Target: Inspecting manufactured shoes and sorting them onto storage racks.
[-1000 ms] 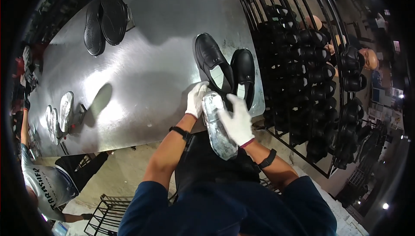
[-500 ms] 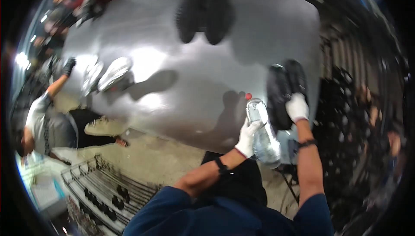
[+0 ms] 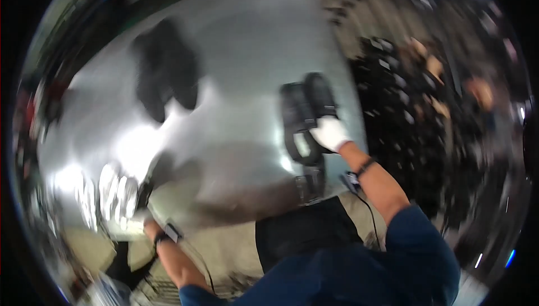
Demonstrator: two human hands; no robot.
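Note:
My right hand [image 3: 331, 133], in a white glove, is closed on the heel end of the right shoe of a black pair [image 3: 296, 112] near the table's right side. My left arm reaches out to the lower left. My left hand [image 3: 137, 225] is smeared by motion, so its fingers cannot be made out. It lies beside shiny, silvery shoe-shaped things [image 3: 118, 194], also blurred; whether it touches or holds one is unclear. A second dark pair, shoes or soles [image 3: 168, 70], rests toward the far left of the table.
The grey metal table [image 3: 247, 48] has its rounded edge close to my body. Right of it are many dark objects [image 3: 387, 109], with parts of other people beyond. A person in grey [image 3: 109, 292] is at the lower left. A cable [image 3: 368, 210] hangs near my right forearm.
My left hand has swung from beside the right hand, where it held a clear, silvery shoe-shaped thing, to the far left. The view has turned; my right hand is still on the black shoe.

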